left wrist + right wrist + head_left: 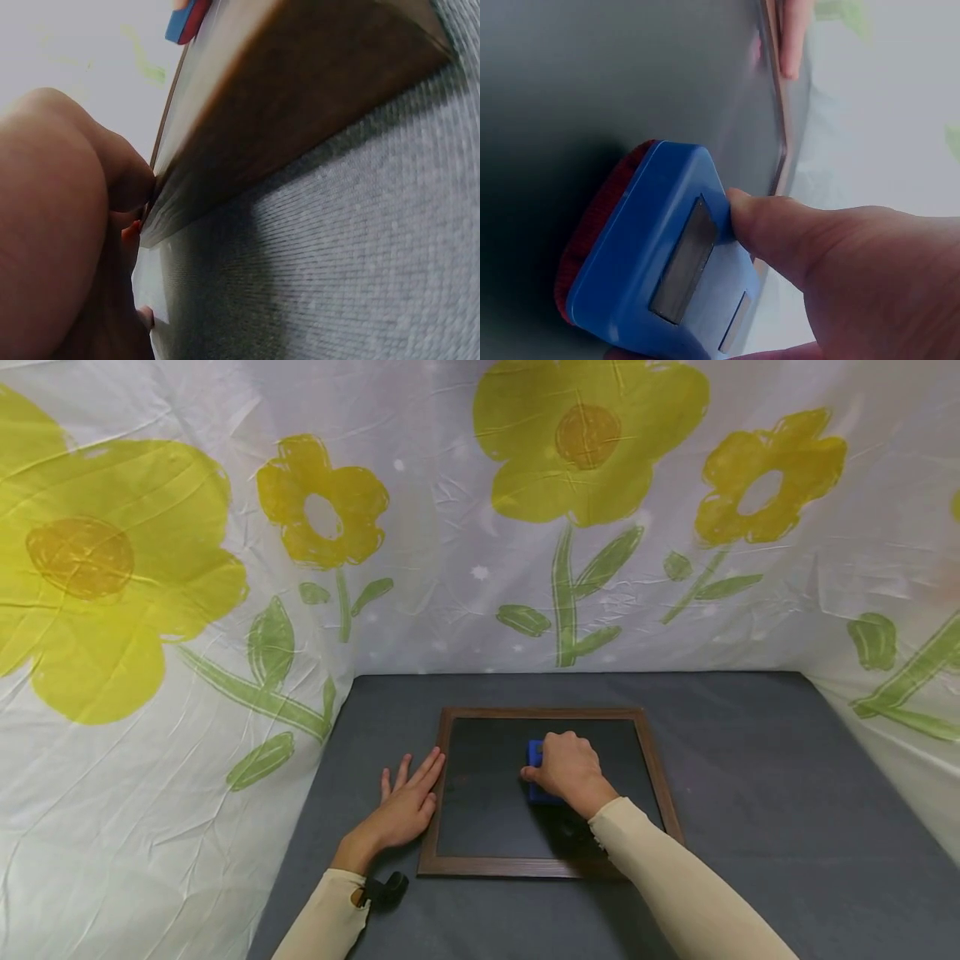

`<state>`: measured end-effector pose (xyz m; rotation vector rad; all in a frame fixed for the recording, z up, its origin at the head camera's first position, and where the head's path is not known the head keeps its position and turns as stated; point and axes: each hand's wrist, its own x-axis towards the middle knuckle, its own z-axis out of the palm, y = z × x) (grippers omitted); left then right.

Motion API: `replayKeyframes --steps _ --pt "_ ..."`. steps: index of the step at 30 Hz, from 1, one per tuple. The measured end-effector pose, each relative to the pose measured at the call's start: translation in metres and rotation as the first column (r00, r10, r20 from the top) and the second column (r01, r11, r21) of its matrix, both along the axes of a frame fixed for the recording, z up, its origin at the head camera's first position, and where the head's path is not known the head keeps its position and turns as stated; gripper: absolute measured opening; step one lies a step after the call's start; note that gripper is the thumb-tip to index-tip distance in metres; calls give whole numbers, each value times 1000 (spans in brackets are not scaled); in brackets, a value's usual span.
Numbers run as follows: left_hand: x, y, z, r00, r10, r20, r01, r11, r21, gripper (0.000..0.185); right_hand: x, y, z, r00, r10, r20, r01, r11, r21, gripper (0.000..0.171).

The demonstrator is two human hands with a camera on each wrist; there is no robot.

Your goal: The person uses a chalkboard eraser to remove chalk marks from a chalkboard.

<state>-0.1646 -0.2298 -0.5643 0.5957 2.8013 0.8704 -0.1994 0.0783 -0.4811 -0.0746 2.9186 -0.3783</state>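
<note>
On the grey cloth-covered table (750, 793), the left hand (405, 806) lies flat with fingers straight, pressing against the left edge of the dark chalkboard with a brown wooden frame (450, 752). Further right, the right hand (570, 768) grasps a blue plastic eraser with a red felt underside (652, 277), which rests on the board's surface near its middle.

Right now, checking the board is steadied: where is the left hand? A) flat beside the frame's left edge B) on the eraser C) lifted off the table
A: the left hand lies flat on the table, fingers against the frame; the right hand grips the eraser.
</note>
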Motion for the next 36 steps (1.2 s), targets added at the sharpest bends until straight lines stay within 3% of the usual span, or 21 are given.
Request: replayKeyframes --steps 8,16,21,25,36 --pt "0 -2 -6 1000 -6 -12 7 999 49 69 2 30 0 999 -38 18 38 999 11 69" --pt "2 -1 -1 999 -2 42 3 1000 -15 70 4 66 3 996 -78 43 77 997 19 68" --pt "3 -2 -3 1000 -6 7 5 1000 27 69 5 89 4 992 -111 66 110 994 7 68" --pt "4 -1 2 1000 -8 -2 8 1000 28 68 5 103 5 989 -127 81 126 992 9 69" --pt "2 2 11 998 -8 58 12 998 -60 69 8 133 11 982 -159 100 155 987 47 79"
